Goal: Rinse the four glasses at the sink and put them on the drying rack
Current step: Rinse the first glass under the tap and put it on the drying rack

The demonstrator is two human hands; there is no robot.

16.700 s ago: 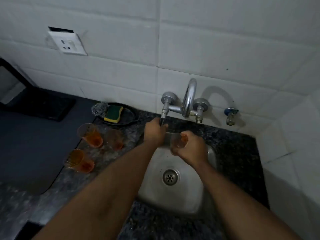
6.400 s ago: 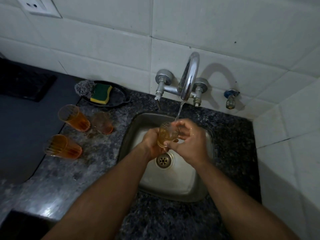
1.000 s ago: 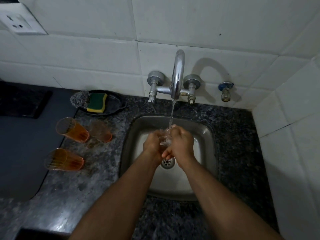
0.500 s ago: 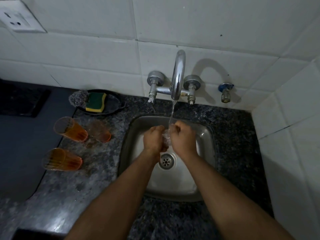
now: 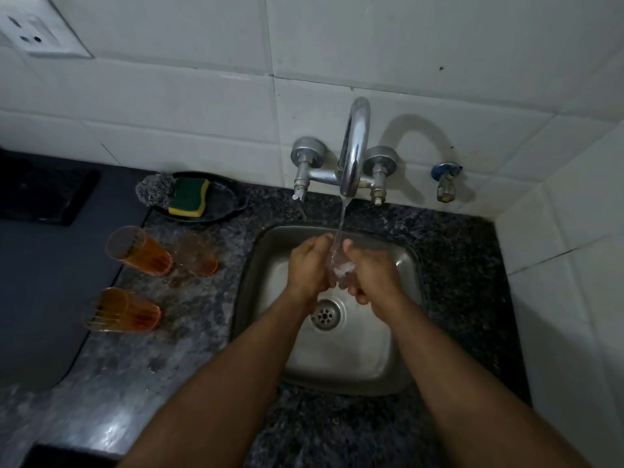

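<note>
glass in hand [image 5: 339, 265]: clear, held between both hands over the sink [image 5: 403, 261], right under the faucet [image 5: 353, 153] stream; mostly hidden by hands and splash.
left hand [image 5: 309, 265]: fingers curled round the glass's left side, wrapped on it.
right hand [image 5: 369, 275]: fingers curled round the right side and underneath, also closed on it.
axis: couldn't tell for sure; looked roughly upright, mouth toward the stream.
remaining glasses: three on the table left of the sink, well apart from the hands. Back-left glass [image 5: 136, 251] and front-left glass [image 5: 121, 310] amber; smaller pinkish glass [image 5: 199, 255] just beside the back one, closest to the sink.
nearer hand: left, by a clear margin; judged it the natural one to fetch the next glass.
drying rack: not in view, so direction of the put-down move unknown.
progress: judged first of four, still being rinsed.
risk: wet glass, slippery on handover.
</note>
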